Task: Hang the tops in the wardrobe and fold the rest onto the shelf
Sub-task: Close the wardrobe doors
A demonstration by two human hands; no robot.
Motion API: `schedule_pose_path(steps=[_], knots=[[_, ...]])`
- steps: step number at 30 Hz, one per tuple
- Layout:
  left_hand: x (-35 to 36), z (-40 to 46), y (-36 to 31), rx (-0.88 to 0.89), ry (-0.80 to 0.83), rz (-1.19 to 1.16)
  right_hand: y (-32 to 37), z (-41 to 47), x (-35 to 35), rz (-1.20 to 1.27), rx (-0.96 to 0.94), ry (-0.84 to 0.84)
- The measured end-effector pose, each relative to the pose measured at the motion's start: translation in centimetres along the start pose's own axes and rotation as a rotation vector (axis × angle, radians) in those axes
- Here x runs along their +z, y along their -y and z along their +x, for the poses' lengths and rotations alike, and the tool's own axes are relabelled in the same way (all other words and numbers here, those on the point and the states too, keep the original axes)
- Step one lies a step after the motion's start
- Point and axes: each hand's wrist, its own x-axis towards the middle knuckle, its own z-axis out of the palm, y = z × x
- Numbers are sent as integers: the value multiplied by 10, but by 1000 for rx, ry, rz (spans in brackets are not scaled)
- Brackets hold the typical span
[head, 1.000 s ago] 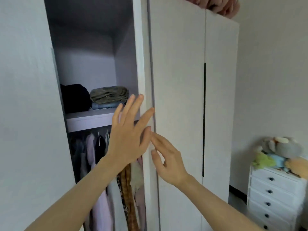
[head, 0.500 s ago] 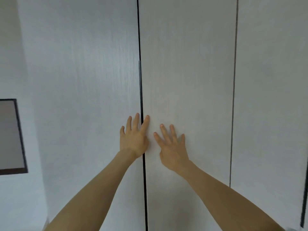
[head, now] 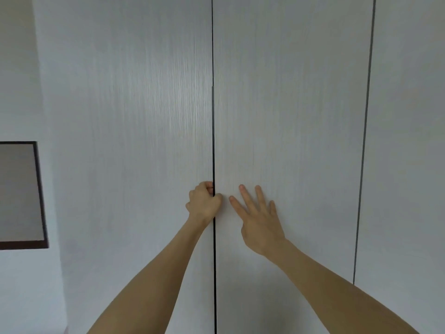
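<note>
The white wardrobe fills the head view with its doors closed. My left hand is curled at the right edge of the left door, fingertips hooked into the dark handle groove between the doors. My right hand lies flat with spread fingers on the middle door, just right of the groove. No clothes, hangers or shelf are visible; the doors hide the inside.
A third door panel stands to the right, past a thin seam. On the wall at the left hangs a dark-framed panel. White wall runs down the left side beside the wardrobe.
A second ago the left door was open, showing folded clothes on the shelf and hanging tops. It is closed now. My left hand went from flat on the door to curled at its edge.
</note>
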Motion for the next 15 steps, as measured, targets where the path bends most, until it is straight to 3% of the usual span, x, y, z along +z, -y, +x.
schedule_pose_path(steps=[5, 9, 12, 15], knots=[[2, 6, 11, 50, -77, 29, -2, 6, 4, -15, 6, 26], [8, 4, 35, 352, -187, 525, 2, 14, 7, -9, 22, 54], [7, 5, 61, 360, -87, 919, 0, 17, 7, 10, 21, 90], [5, 10, 72, 345, -8, 1046, -1, 19, 7, 2, 16, 132]])
